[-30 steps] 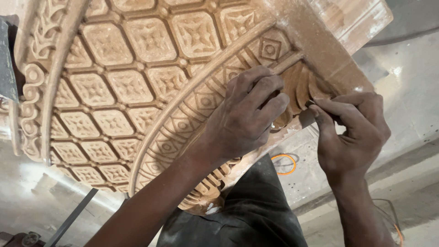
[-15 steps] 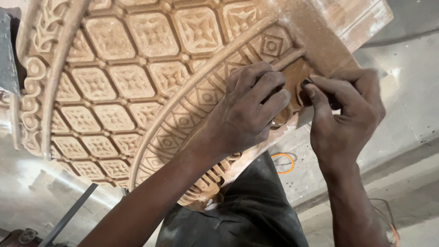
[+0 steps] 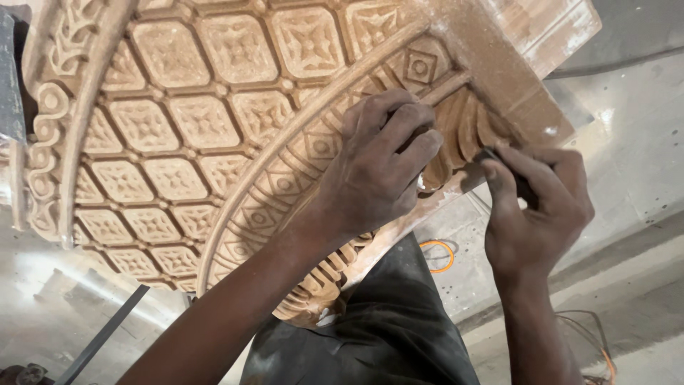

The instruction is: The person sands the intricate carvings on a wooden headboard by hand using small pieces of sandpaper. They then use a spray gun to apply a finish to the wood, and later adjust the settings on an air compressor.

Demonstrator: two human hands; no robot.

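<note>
A large carved wooden panel (image 3: 214,128) with a lattice of diamond flower tiles and a curved border fills the upper left. My left hand (image 3: 377,167) rests fist-like on the curved border next to a leaf carving (image 3: 467,128) at the panel's lower right corner, fingers curled; whether it holds anything is hidden. My right hand (image 3: 534,214) pinches a thin dark carving tool (image 3: 509,167), its tip touching the leaf carving's edge.
A dusty grey floor (image 3: 627,142) lies to the right. An orange cord loop (image 3: 438,257) lies under the panel's edge, more orange wire (image 3: 605,356) at bottom right. A dark metal bar (image 3: 100,339) lies at lower left. My dark trousers (image 3: 370,335) are below.
My right hand has shifted slightly with the tool along the leaf carving's edge, moving lower and right. My left hand stays pressed on the border.
</note>
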